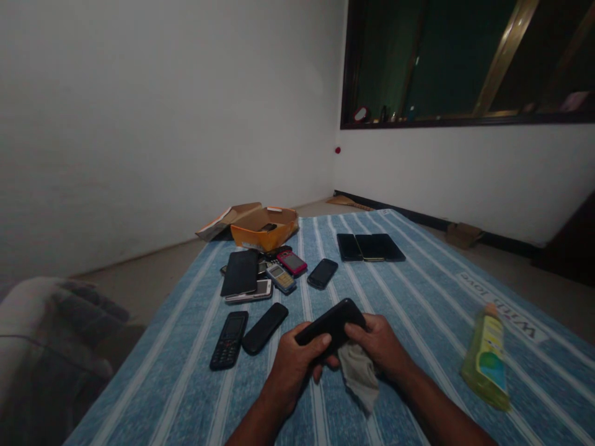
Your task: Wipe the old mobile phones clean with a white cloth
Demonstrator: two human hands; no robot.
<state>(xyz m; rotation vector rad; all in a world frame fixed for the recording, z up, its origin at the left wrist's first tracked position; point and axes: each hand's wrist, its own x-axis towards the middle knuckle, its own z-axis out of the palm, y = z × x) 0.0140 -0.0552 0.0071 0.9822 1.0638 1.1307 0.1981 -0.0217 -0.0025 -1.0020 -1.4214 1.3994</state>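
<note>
Hands meet low in the middle of my view, both wrapped on a black phone (pixel 331 323) held just above the striped blue cloth (pixel 418 297). My left hand (pixel 295 359) grips the phone's near end, thumb laid across its face, so the slab sits tilted and steady. My right hand (pixel 379 344) closes on the far end with a grey rag (pixel 360 371) pinched under the fingers — the rag hangs loose below, touching the phone's underside, a hold that looks suited to rubbing the casing while the other hand braces it.

Beyond the hands, other handsets lie flat: a keypad phone (pixel 229 340) and a plain black one (pixel 264 328) side by side to the left, and a heap further back with a dark tablet-like slab (pixel 240 272), a pink phone (pixel 292 262) and a small dark phone (pixel 322 273). Three dark smartphones (pixel 370 247) lie in a neat row, edges touching, well apart from the heap. An open orange cardboard box (pixel 260 229) sits at the cloth's far left corner. A yellow-green bottle (pixel 487 359) lies to my right, near the cloth's edge.

Open room is best between the hands and the row of three, and on the right between hands and bottle. The left edge drops off close by the keypad phone; a bundle of grey fabric (pixel 51 334) lies beyond it.
</note>
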